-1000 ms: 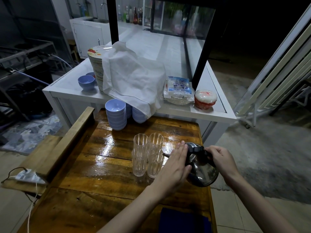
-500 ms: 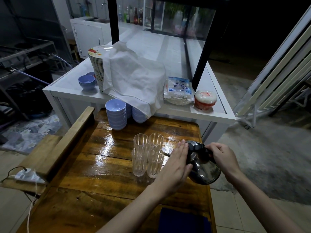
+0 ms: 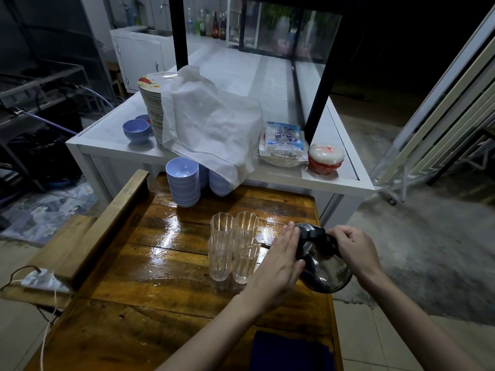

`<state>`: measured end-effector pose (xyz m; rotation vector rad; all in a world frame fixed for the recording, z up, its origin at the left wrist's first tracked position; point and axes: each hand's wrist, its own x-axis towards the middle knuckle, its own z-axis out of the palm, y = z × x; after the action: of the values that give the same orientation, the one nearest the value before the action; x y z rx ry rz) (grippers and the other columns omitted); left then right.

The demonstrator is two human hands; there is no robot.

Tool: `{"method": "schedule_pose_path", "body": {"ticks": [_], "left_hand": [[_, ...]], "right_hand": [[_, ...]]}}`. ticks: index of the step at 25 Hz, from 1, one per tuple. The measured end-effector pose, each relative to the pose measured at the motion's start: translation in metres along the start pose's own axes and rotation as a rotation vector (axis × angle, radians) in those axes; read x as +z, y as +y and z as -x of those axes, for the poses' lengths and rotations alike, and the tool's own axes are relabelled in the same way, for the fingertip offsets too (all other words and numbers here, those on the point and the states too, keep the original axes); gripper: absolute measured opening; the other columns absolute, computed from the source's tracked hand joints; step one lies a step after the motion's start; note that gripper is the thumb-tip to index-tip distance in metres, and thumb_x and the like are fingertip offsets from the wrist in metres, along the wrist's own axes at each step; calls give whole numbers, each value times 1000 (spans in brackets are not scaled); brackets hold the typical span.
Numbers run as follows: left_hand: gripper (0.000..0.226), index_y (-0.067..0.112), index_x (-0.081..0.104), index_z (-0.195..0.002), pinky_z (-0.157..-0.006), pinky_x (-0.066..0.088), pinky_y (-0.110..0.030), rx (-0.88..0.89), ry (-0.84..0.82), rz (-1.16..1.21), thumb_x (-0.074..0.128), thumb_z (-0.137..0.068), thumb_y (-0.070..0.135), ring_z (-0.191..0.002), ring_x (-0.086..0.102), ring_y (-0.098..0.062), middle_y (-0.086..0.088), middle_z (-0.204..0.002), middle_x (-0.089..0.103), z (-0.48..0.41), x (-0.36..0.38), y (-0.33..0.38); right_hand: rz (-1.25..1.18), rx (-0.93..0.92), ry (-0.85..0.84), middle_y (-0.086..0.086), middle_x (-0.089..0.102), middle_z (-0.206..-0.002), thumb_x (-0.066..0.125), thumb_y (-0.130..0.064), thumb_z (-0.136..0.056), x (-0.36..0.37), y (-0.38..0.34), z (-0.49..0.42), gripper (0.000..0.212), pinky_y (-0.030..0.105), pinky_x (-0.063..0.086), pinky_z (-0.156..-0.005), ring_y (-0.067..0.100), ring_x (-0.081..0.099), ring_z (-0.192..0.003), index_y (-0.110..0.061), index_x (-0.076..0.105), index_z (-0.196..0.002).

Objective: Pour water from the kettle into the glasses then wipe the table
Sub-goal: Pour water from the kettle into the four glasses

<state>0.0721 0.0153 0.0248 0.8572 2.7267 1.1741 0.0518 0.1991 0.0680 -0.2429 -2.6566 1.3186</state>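
Observation:
Several clear ribbed glasses [image 3: 232,246] stand bunched together in the middle of the wet wooden table [image 3: 150,266]. A shiny steel kettle [image 3: 324,266] is tilted to the left, its spout over the near right glass, and a thin stream of water runs into it. My right hand [image 3: 353,249] grips the kettle's black handle. My left hand [image 3: 278,269] lies flat against the kettle's left side and lid, fingers straight. A dark blue cloth [image 3: 289,352] lies at the table's near edge.
Stacks of lilac bowls [image 3: 183,182] stand at the table's far edge. Behind is a white counter [image 3: 112,140] with stacked plates [image 3: 151,103], a white cloth [image 3: 211,121], a packet [image 3: 284,143] and a red-white container [image 3: 325,158]. A power strip [image 3: 42,282] lies at the left.
The kettle has tipped further to the left over the glasses and water now streams from its spout. Both hands moved slightly with it.

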Motion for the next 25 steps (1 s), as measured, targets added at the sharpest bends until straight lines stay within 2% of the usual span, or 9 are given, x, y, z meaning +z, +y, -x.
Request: {"method": "schedule_pose_path", "body": {"ticks": [3, 6, 11, 18, 22, 25], "left_hand": [[61, 18, -8, -152, -118, -8, -23, -1, 7, 2, 26, -103, 34, -144, -20, -2, 5, -159, -16, -1, 0, 0], [61, 17, -7, -152, -117, -9, -21, -2, 13, 3, 27, -104, 33, -144, -19, -3, 4, -159, -16, -1, -2, 2], [61, 17, -8, -151, -115, -12, -16, -6, 5, 12, 27, -104, 31, -144, -19, -2, 5, -158, -17, 1, -2, 2], [61, 17, -9, -151, -115, -11, -18, -16, 0, 22, 27, -104, 32, -144, -19, -3, 7, -156, -19, 1, -3, 2], [61, 16, -7, -152, -115, -11, -17, -14, -1, 2, 27, -104, 32, -145, -18, -6, 5, -158, -17, -1, -6, 3], [60, 15, -5, -152, -116, -10, -20, -8, -19, -18, 27, -104, 32, -146, -16, -8, 1, -160, -13, -4, -10, 5]], "right_hand": [[9, -12, -3, 22, 66, -67, 55, -21, -94, -1, 1, -1, 38, 33, 40, -57, 35, 58, -63, 0, 69, -65], [21, -7, -10, 20, 66, -66, 56, -19, -93, -2, -2, -2, 37, 32, 39, -56, 27, 56, -60, -2, 69, -63], [28, -25, -11, 20, 68, -67, 57, -19, -93, -1, -4, -4, 35, 32, 42, -57, 36, 62, -67, 0, 71, -66], [1, -34, -30, 21, 66, -66, 56, -17, -94, -1, -9, -1, 37, 29, 39, -54, 20, 54, -58, -1, 69, -64], [-25, -16, -4, 20, 66, -66, 55, -20, -95, 2, -2, 0, 37, 33, 43, -57, 33, 60, -63, -1, 69, -66], [-75, 57, 81, 15, 65, -64, 55, -20, -94, 7, 2, 5, 36, 34, 43, -57, 26, 57, -61, -6, 69, -64]]}}
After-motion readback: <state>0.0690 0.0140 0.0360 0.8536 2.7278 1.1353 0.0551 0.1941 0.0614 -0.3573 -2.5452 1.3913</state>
